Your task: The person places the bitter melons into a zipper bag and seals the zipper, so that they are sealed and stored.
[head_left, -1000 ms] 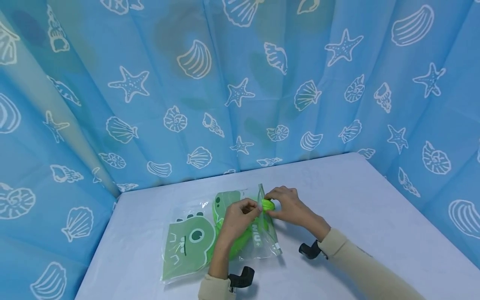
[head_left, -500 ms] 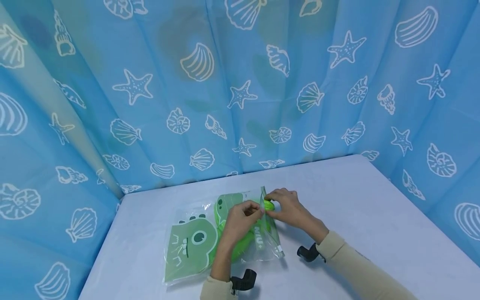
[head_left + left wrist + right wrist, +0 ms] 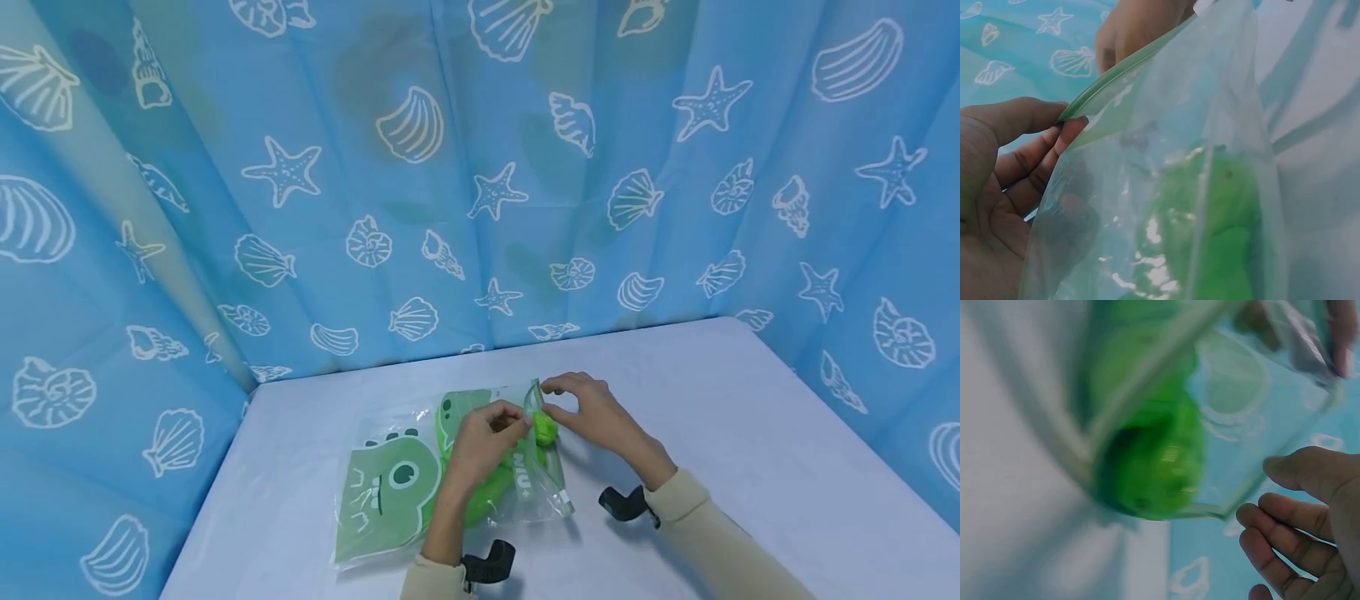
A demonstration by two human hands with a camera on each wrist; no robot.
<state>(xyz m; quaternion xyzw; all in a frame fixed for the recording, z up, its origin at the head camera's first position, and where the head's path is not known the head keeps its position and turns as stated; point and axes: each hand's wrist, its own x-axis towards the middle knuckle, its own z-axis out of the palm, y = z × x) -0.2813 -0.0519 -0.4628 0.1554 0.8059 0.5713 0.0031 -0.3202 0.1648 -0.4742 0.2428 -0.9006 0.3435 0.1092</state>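
Observation:
A clear zip bag (image 3: 386, 500) printed with a green cartoon dinosaur lies on the table in the head view. Bright green, shiny, soft-looking stuff fills part of it; one rounded green end (image 3: 545, 428) shows at its mouth. My left hand (image 3: 480, 442) pinches the bag's rim (image 3: 1119, 78) between thumb and fingers, holding that side up. My right hand (image 3: 592, 410) is just beyond the mouth, thumb and fingers apart with nothing gripped. In the right wrist view, its fingertips (image 3: 1249, 514) are right at the rim, beside the green bulge (image 3: 1157, 472).
A white zip slider (image 3: 564, 497) sits at the near end of the bag's mouth. White cloth covers the table (image 3: 675, 375). Blue curtains (image 3: 480, 208) with shell prints stand behind it and at both sides. Each wrist wears a black camera mount (image 3: 489, 563).
My right hand has let go of the green end and drawn slightly up and away from it. More of that end now shows. The left hand keeps its pinch on the rim.

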